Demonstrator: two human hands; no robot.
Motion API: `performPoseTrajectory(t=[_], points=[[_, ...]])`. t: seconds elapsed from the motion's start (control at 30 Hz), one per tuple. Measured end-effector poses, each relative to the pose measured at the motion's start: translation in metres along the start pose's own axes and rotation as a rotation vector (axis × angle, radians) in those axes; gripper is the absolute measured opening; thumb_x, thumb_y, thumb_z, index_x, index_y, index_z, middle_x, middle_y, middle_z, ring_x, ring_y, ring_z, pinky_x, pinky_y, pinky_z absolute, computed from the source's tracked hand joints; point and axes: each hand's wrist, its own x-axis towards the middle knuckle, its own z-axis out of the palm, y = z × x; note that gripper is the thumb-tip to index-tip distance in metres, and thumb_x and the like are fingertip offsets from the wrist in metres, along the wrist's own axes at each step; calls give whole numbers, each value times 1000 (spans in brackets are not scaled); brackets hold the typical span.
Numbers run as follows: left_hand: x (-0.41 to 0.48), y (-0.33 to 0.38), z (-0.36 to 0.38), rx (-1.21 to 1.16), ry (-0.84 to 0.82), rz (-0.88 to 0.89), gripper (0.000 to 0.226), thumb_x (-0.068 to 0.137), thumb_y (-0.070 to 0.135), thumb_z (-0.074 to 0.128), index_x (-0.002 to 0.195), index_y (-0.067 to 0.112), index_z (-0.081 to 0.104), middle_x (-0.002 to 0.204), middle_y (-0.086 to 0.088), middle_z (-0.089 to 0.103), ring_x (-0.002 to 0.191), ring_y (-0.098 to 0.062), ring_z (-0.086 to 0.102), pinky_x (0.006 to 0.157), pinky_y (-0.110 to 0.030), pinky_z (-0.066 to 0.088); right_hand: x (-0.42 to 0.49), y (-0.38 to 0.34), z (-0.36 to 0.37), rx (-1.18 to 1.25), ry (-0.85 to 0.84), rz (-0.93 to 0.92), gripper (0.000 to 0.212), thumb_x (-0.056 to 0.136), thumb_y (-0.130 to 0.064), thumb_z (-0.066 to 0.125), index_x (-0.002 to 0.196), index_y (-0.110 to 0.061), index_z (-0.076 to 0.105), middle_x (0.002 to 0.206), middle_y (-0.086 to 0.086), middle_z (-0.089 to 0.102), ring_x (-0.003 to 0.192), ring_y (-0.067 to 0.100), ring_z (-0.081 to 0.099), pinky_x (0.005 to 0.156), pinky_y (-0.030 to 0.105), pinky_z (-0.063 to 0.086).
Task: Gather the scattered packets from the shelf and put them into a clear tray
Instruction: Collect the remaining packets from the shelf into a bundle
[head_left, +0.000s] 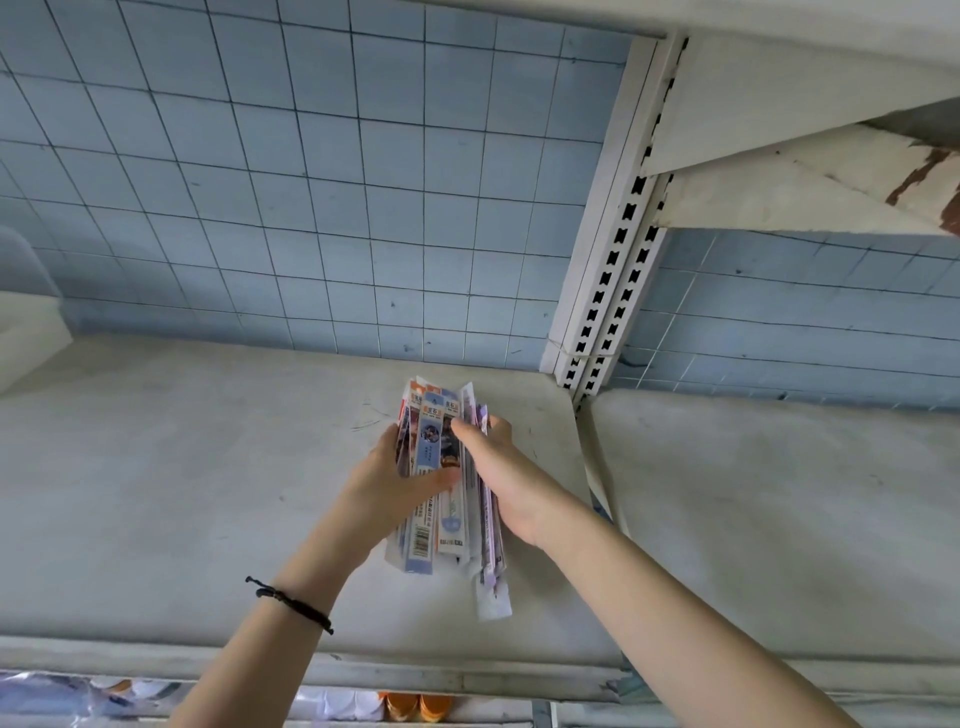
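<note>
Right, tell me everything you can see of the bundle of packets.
The bundle of packets is a stack of long, narrow, flat sleeves, glossy like plastic, printed in blue, orange, white and purple; one shows a barcode at its near end. They are pressed together, unevenly aligned, with a purple-and-white one sticking out toward the person. The left hand grips one side, the right hand the other. It is held over the grey shelf; whether it touches it cannot be told.

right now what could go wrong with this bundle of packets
1. The packets are held unevenly between the left hand and right hand; the purple one on the right hangs lowest and might slide out onto the shelf.
2. The bundle is fanned, not squared, so it may splay when moved.
</note>
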Motion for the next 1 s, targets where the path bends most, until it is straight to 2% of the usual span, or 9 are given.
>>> performPoseTrajectory(t=[0.1, 0.2, 0.4, 0.53, 0.6, 0.7, 0.77, 0.87, 1.0], points=[[-1, 1, 1, -33, -18, -15, 53, 76, 31, 76, 119, 28, 45, 100, 6, 66, 87, -15, 67, 73, -35, 55, 2, 1, 0, 48, -8, 1, 59, 92, -55, 45, 138, -28, 22, 115, -5, 52, 112, 17, 50, 99, 36, 38], [-5, 3, 2, -93, -26, -42, 57, 74, 28, 78, 117, 31, 40, 94, 7, 65, 81, -11, 66, 60, -26, 51, 9, 7, -1, 131, -12, 11, 60, 87, -56, 51, 135, -31, 26, 122, 2, 58, 113, 21, 57, 102, 48, 43], [-8, 2, 8, -228, -54, -60, 61, 74, 26, 79, 123, 26, 44, 97, 3, 70, 81, -13, 69, 60, -25, 50, 10, 12, 2, 169, -3, -85, 52, 86, -48, 58, 129, -35, 31, 123, 1, 58, 111, 18, 60, 97, 47, 49], [-9, -1, 10, -324, -95, -38, 64, 70, 23, 81, 124, 30, 46, 97, 3, 73, 84, -16, 72, 70, -33, 55, 15, 12, 1, 189, 75, -95, 89, 59, -60, 73, 133, -45, 25, 134, 3, 48, 113, 18, 59, 96, 45, 51], [-8, 0, 12, -364, -91, -44, 59, 69, 20, 82, 118, 29, 51, 94, 2, 74, 81, -16, 72, 68, -33, 55, 17, 13, -4, 253, 57, -97, 105, 59, -54, 80, 139, -48, 12, 137, 1, 48, 118, 18, 55, 100, 45, 47], [-5, 3, 14, -358, -131, -49, 46, 68, 15, 82, 107, 19, 58, 86, 0, 75, 76, -18, 73, 67, -33, 55, 19, 12, -10, 325, 51, -83, 113, 57, -42, 88, 145, -31, 17, 126, 1, 63, 115, 21, 60, 100, 50, 47], [-2, 4, 15, -335, -161, -51, 44, 67, 15, 82, 105, 14, 59, 86, -3, 75, 75, -20, 73, 66, -32, 55, 18, 10, -12, 332, 40, -80, 92, 59, -34, 88, 136, -19, 40, 114, 4, 70, 105, 23, 67, 93, 49, 53], [1, 3, 14, -301, -200, 0, 42, 70, 14, 80, 106, 12, 59, 88, -4, 75, 77, -19, 73, 65, -28, 55, 12, 5, -14, 257, -21, -114, 40, 73, -26, 81, 110, -21, 69, 101, 3, 75, 97, 21, 70, 92, 45, 53], [3, 0, 14, -258, -290, 115, 50, 74, 11, 78, 118, 20, 54, 100, 0, 73, 91, -11, 70, 71, -19, 54, 11, 2, -11, 208, -19, -138, 31, 71, -23, 82, 100, -24, 73, 96, -3, 76, 94, 14, 70, 89, 37, 53]])
